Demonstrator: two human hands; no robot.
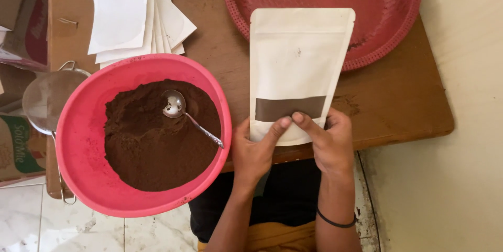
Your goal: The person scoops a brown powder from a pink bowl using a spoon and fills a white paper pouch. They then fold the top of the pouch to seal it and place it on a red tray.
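Pink plastic, the wide bowl (78, 142) fills the lower left of the wooden table (398, 100) and juts past its near edge; brown powder (152, 142) is heaped inside it, and a metal spoon (181, 110) lies on the heap with its handle pointing toward the left hand (257, 150); nothing stands between that hand and the bowl's rim, which sits just beside it. Behind the bowl a stack of flat white pouches (126, 11) lies fanned on the table; a round red tray (377, 16) sits at the far right, partly under the top of the pouch in hand. A metal sieve (44, 95) pokes out from under the bowl at the left, near a green and white carton (18, 147) at the frame's edge.

The white stand-up pouch (293, 58) lies flat on the table near its front edge, tall and rectangular, with a dark brown window strip across its lower part; both hands pinch its bottom edge, thumbs on top and meeting at the middle, fingers curled beneath; the right hand (330, 144) wears a black band at the wrist.
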